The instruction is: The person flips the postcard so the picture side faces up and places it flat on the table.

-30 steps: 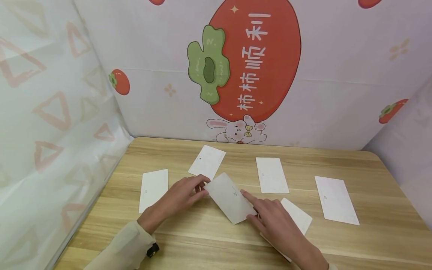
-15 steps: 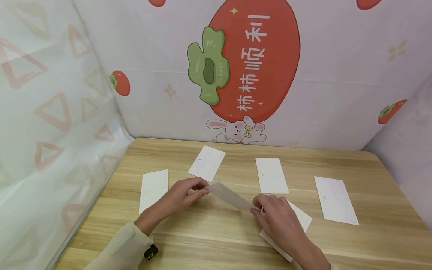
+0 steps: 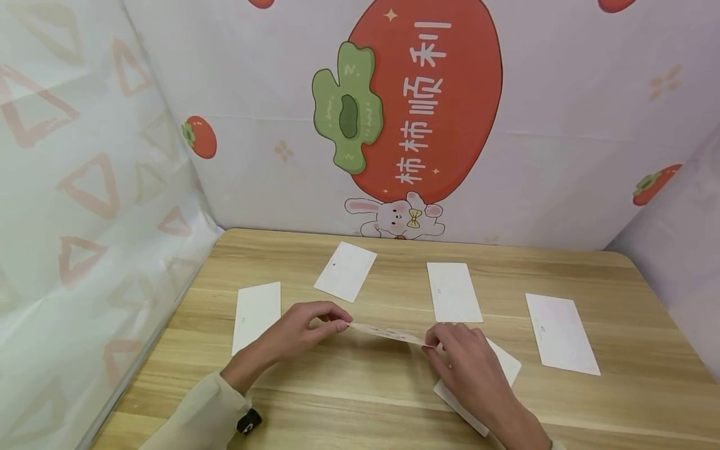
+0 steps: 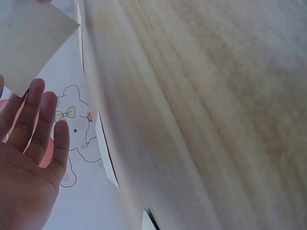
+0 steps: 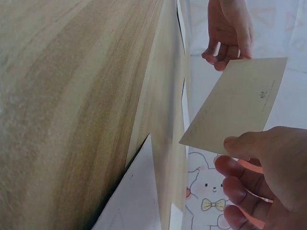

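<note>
Both hands hold one postcard (image 3: pixel 390 335) level above the middle of the table, seen nearly edge-on from the head, with some coloured print showing on its face. My left hand (image 3: pixel 306 328) pinches its left end between thumb and fingers. My right hand (image 3: pixel 469 359) grips the opposite end, thumb on the near side. In the right wrist view, the pale underside of the postcard (image 5: pixel 240 103) carries a small dark mark and fine lettering. Another white card (image 3: pixel 503 364) lies on the table below my right hand, which hides its middle.
White cards lie spread on the wooden table (image 3: pixel 337 400): a left card (image 3: pixel 257 317), a back card (image 3: pixel 345 272), a back-right card (image 3: pixel 454 292) and a far-right card (image 3: pixel 562 334). A printed cloth wall (image 3: pixel 270 181) stands right behind the table.
The held postcard has tipped from showing its pale marked side to lying almost edge-on, its printed face now upward. My right fingers have curled in at its end; the table cards stay put.
</note>
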`<state>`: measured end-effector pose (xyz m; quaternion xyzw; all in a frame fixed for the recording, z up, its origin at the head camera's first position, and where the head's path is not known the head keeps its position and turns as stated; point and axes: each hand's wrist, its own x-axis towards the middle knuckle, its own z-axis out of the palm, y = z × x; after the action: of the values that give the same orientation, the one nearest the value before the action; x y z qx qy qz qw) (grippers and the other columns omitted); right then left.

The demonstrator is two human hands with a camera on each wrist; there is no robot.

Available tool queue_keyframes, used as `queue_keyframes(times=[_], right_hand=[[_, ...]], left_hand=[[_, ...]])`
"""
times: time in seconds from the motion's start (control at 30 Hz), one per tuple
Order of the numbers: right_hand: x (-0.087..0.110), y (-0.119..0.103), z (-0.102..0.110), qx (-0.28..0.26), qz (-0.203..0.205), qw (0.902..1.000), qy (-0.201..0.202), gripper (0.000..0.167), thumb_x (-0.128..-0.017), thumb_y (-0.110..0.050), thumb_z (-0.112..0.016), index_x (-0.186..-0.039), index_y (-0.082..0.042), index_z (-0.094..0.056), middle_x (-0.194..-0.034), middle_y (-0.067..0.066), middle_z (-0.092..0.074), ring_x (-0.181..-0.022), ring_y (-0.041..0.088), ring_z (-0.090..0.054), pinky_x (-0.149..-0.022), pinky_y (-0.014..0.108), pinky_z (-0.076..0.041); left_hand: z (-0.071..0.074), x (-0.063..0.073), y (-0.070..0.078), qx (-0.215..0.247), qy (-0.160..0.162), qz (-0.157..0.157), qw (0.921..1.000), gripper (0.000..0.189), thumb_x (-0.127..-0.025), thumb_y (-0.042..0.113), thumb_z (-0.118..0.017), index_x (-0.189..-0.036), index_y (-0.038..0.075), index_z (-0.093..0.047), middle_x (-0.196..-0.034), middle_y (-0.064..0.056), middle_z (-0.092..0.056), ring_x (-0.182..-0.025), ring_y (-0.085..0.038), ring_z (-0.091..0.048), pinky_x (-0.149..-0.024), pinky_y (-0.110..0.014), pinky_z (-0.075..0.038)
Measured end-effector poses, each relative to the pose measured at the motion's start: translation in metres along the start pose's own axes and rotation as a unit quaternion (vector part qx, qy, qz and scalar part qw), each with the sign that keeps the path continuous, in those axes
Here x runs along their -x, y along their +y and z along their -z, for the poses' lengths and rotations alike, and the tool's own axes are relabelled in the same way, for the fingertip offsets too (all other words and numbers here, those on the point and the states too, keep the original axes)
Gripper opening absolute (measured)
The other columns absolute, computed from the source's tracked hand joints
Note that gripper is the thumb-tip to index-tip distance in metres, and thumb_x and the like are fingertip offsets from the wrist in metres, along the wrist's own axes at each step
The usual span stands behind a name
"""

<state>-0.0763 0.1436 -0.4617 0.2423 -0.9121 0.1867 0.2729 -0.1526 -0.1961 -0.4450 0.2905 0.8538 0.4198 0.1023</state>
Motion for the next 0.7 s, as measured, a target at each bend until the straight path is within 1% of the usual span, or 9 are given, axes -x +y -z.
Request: queue_keyframes(times=[0.13,0.23,0.33,0.53,0.7], right_hand=[[0.001,0.001,0.000,-0.003,-0.001,1.0000,-0.002,0.035,-0.077,-0.016,-0.094,-0.099,-0.020,-0.068,-0.092,-0.010,-0.072,-0.085,0.007,-0.062,-0.076,0.035,-0.049],[0.001,0.001,0.000,-0.002,-0.005,1.0000,-0.007,0.036,-0.077,-0.026,-0.096,-0.100,-0.020,-0.069,-0.094,-0.010,-0.073,-0.088,0.010,-0.066,-0.076,0.034,-0.048],[0.002,0.001,0.000,0.001,-0.008,0.9999,-0.010,0.038,-0.075,-0.033,-0.097,-0.100,-0.021,-0.071,-0.096,-0.011,-0.074,-0.089,0.011,-0.067,-0.077,0.034,-0.047],[0.004,0.002,-0.003,0.011,-0.003,0.9998,-0.016,0.040,-0.074,-0.040,-0.098,-0.099,-0.021,-0.074,-0.100,-0.009,-0.076,-0.089,0.011,-0.066,-0.079,0.036,-0.048],[0.006,0.002,-0.005,0.022,0.000,0.9994,-0.027,0.039,-0.076,-0.042,-0.097,-0.098,-0.022,-0.073,-0.102,-0.009,-0.076,-0.098,0.016,-0.071,-0.082,0.038,-0.049]], left_hand=[[0.001,0.001,-0.003,-0.001,-0.009,-0.004,0.9999,0.021,-0.109,0.039,-0.068,-0.123,0.026,-0.078,-0.114,0.014,-0.077,-0.106,-0.006,-0.069,-0.096,-0.033,-0.058],[0.002,0.002,-0.004,-0.001,-0.021,-0.011,0.9997,0.021,-0.108,0.035,-0.071,-0.124,0.024,-0.078,-0.117,0.012,-0.077,-0.107,-0.005,-0.069,-0.100,-0.034,-0.058],[0.003,0.002,-0.005,-0.002,-0.032,-0.017,0.9993,0.022,-0.105,0.030,-0.075,-0.125,0.022,-0.078,-0.119,0.010,-0.078,-0.108,-0.005,-0.069,-0.102,-0.035,-0.058],[0.001,0.003,-0.011,-0.010,-0.048,-0.022,0.9986,0.028,-0.098,0.026,-0.083,-0.125,0.020,-0.078,-0.120,0.008,-0.078,-0.108,-0.006,-0.069,-0.100,-0.034,-0.059],[-0.001,0.002,-0.015,-0.038,-0.050,-0.021,0.9978,0.038,-0.096,0.030,-0.085,-0.131,0.019,-0.076,-0.123,0.007,-0.077,-0.111,-0.009,-0.070,-0.101,-0.034,-0.058]])
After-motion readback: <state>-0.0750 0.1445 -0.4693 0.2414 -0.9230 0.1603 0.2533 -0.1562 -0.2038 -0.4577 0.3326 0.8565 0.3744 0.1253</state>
